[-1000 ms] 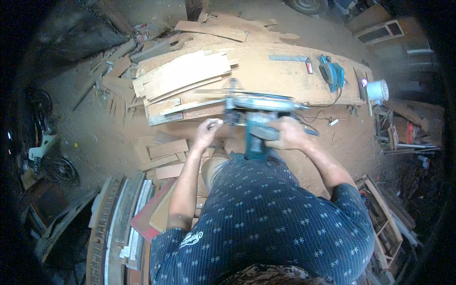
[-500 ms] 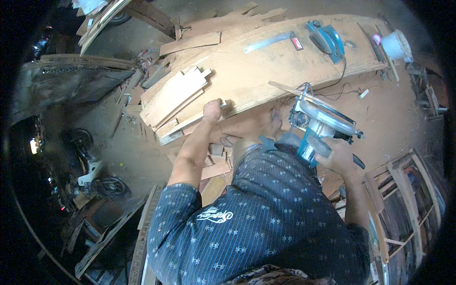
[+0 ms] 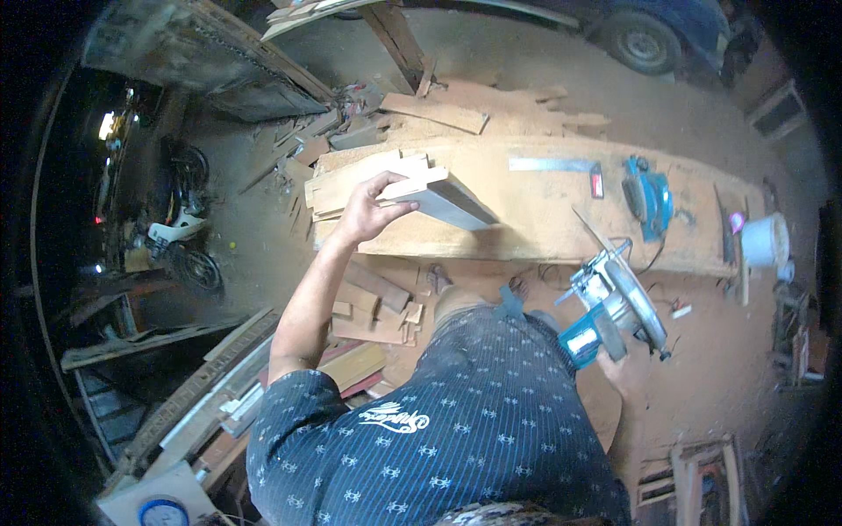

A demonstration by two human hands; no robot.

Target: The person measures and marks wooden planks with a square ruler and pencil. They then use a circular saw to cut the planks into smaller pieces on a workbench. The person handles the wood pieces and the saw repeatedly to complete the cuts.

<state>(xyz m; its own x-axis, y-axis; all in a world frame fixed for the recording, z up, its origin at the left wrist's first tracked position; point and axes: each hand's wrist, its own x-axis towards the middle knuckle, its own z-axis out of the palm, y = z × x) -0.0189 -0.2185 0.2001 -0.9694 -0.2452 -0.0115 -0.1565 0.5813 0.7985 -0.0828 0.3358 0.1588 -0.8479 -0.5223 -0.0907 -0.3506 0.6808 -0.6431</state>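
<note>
Above the workbench (image 3: 526,232), the left hand (image 3: 373,210) clasped a tilted board (image 3: 452,208); by the workbench's near edge, the right hand (image 3: 624,368) was curled around a circular saw (image 3: 624,300).

1. A metal square (image 3: 557,165) with a partly red handle lies near a teal power tool (image 3: 651,202), to the left of it.
2. A whitish bucket (image 3: 765,243) stands to the right of that tool.
3. A blue car (image 3: 702,22), cut off by the dark rim, shows one wheel (image 3: 647,44) at upper right.
4. A motorbike (image 3: 180,230) with a white panel stands in shade at left.
5. A tiny yellow spot, too small to identify, lies to its right.
6. Long planks (image 3: 189,425) lie at lower left.
7. Wooden frames (image 3: 680,473) sit at lower right.
</note>
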